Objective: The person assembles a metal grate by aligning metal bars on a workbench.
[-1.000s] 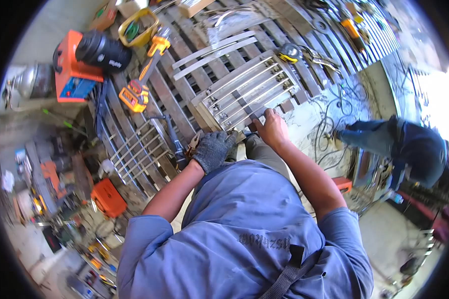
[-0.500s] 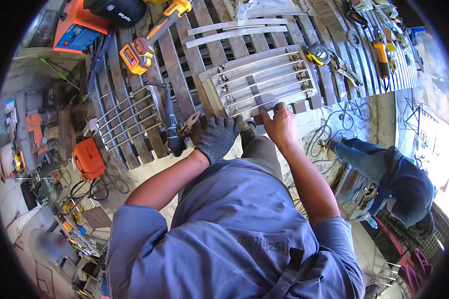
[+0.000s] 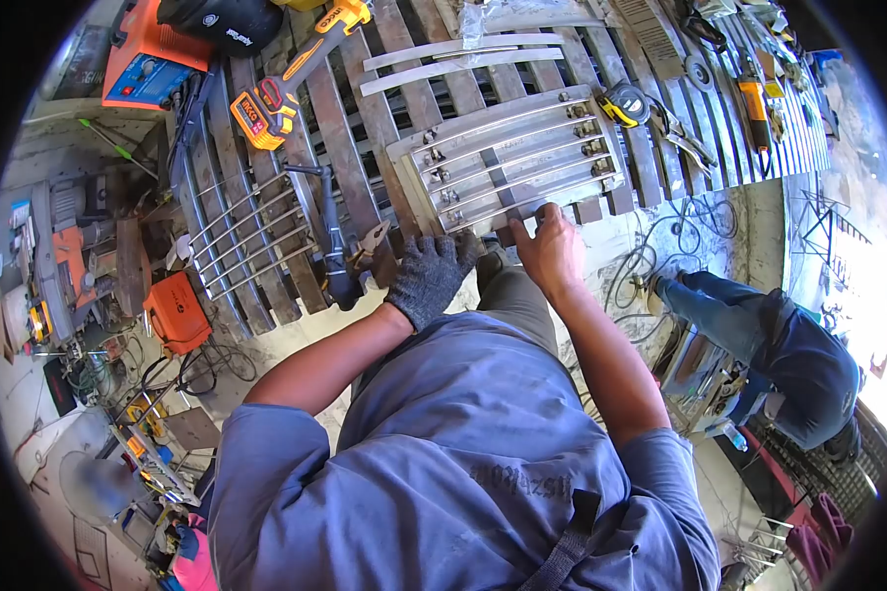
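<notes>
A grille of parallel metal rods [image 3: 552, 126] lies on a flat metal plate [image 3: 404, 158] at the near edge of the slatted bench. A dark flat strip [image 3: 497, 175] crosses beneath the rods. My bare right hand [image 3: 552, 252] is closed at the strip's near end, thumb and fingers around it; the exact grip is partly hidden. At the plate's near left corner rests my gloved left hand [image 3: 432, 280], its fingers stretched forward and slightly apart. Locking pliers [image 3: 370, 241] lie just left of the glove, beside a dark-handled tool [image 3: 337, 246].
Another rod grille [image 3: 251, 236] lies on the bench's left. Behind are a cordless tool [image 3: 291, 79], curved metal strips [image 3: 463, 69] and an orange welding machine [image 3: 153, 54]. A tape measure [image 3: 625, 104] sits right of the plate. A person [image 3: 769, 345] bends over at the right.
The view has shifted slightly. My left fingers look a little more spread at the plate's edge, while my right hand stays almost in place. Someone in pink now shows at the lower left.
</notes>
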The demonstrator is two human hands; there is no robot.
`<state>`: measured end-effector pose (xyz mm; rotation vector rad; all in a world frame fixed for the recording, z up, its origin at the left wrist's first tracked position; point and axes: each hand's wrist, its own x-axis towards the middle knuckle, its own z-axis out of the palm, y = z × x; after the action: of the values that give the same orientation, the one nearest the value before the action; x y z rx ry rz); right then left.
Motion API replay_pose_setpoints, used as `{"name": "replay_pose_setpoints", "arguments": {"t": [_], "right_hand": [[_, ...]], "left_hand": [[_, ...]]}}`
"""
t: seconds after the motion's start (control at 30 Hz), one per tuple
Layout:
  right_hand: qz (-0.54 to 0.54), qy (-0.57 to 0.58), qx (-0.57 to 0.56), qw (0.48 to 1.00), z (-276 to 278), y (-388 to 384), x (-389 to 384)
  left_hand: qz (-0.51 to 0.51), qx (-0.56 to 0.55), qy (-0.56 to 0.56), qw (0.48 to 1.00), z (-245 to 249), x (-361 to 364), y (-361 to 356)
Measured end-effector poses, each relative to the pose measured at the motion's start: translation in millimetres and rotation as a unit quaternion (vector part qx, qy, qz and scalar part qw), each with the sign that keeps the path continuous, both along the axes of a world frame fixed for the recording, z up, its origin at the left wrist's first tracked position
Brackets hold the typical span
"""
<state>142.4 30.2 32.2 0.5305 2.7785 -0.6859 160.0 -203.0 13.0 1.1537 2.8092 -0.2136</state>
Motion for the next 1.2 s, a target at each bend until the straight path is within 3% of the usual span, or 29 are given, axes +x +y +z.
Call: {"name": "replay_pose_setpoints", "arguments": {"t": [0.17, 0.27, 0.47, 0.9, 1.1, 1.2], "right_hand": [[-0.017, -0.032, -0.026, 0.999, 5.9, -2.8, -0.4], [-0.018, 0.015, -0.057, 0.998, 3.8, -10.7, 7.5], [0.024, -0.035, -0.032, 0.999, -4.3, -11.1, 15.1], [0.214, 0.094, -0.065, 0.970, 2.7, -5.5, 11.7], [0.230, 0.143, -0.085, 0.959, 19.4, 32.9, -21.0], [0.246, 0.175, -0.075, 0.950, 19.8, 47.7, -49.4]], "left_hand": [[0.013, 0.035, -0.007, 0.999, -9.0, 0.0, 1.0], [0.025, 0.029, -0.032, 0.999, -8.6, 0.4, 1.5], [0.044, 0.019, -0.049, 0.998, -7.4, 3.1, 6.7], [0.057, 0.030, -0.079, 0.995, -17.7, 10.9, 15.7], [0.099, 0.035, -0.139, 0.985, -15.8, 10.0, 16.6], [0.118, 0.013, -0.091, 0.989, -28.2, 19.3, 20.8]]}}
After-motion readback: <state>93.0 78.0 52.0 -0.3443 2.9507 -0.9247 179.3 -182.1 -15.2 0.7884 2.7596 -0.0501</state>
